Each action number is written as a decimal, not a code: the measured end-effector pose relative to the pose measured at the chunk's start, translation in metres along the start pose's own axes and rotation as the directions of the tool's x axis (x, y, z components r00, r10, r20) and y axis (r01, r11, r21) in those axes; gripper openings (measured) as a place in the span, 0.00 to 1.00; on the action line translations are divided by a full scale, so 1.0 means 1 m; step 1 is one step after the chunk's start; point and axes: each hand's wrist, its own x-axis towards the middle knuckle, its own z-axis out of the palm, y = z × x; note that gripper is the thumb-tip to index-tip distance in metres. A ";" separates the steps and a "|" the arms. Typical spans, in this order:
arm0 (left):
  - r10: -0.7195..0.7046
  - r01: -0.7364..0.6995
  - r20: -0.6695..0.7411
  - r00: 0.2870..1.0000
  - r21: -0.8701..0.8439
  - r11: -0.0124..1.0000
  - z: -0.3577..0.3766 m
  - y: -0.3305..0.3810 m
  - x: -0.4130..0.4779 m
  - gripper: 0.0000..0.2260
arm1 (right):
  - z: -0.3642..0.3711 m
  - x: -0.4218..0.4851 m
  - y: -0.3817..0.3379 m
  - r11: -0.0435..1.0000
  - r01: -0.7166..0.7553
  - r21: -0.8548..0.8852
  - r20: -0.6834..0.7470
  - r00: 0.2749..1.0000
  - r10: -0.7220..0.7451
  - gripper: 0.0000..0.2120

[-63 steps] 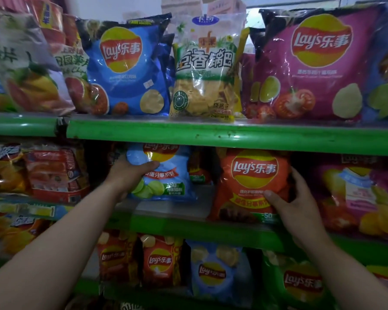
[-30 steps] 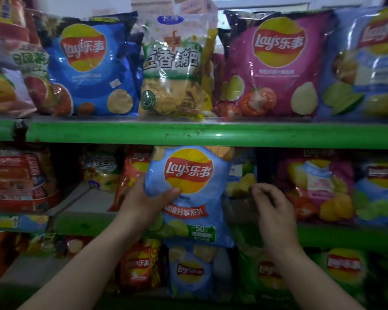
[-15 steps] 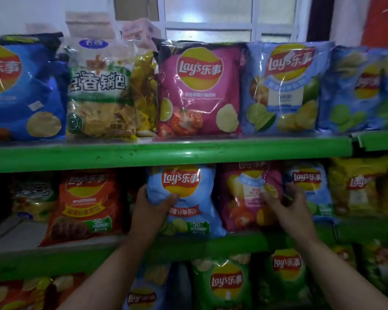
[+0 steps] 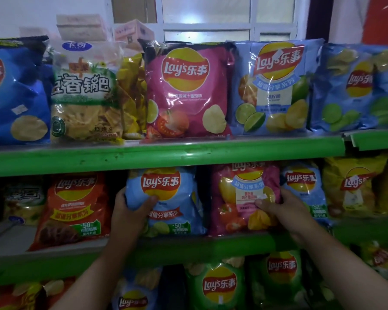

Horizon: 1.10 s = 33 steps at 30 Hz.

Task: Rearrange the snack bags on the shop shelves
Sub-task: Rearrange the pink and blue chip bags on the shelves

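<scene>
"Lay's乐事" printed on the pink bag (image 4: 186,90), pale blue bag (image 4: 166,198), orange bag (image 4: 73,206) and green bag (image 4: 217,285). "-50" on the pale blue and orange bags. "香锅巴" across the clear bag (image 4: 85,90).

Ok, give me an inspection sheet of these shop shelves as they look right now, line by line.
Surface: green middle shelf, bare patch at its left end.
Job's things: light blue Lay's bag upright between orange Lay's bag and pink Lay's bag.
Clutter: cardboard boxes behind the top shelf.
Hands: left hand grips the light blue bag's left edge; right hand holds the pink bag's right side.
Cables: nothing seen.
Surroundings: window behind; dim lighting.
</scene>
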 end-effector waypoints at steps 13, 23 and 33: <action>0.053 -0.058 0.035 0.998 0.168 0.984 0.021 -0.005 -0.006 0.30 | 0.001 0.001 0.002 0.983 0.002 0.184 0.053 0.999 -0.012 0.48; 0.262 -0.171 -0.038 0.964 0.664 0.728 0.023 0.028 -0.042 0.43 | -0.007 -0.014 0.006 0.965 0.051 0.256 0.074 0.995 -0.072 0.37; -0.025 -0.204 0.390 0.920 0.535 0.820 0.070 0.063 -0.088 0.15 | -0.039 -0.054 0.016 0.928 -0.081 0.364 0.141 0.990 0.031 0.34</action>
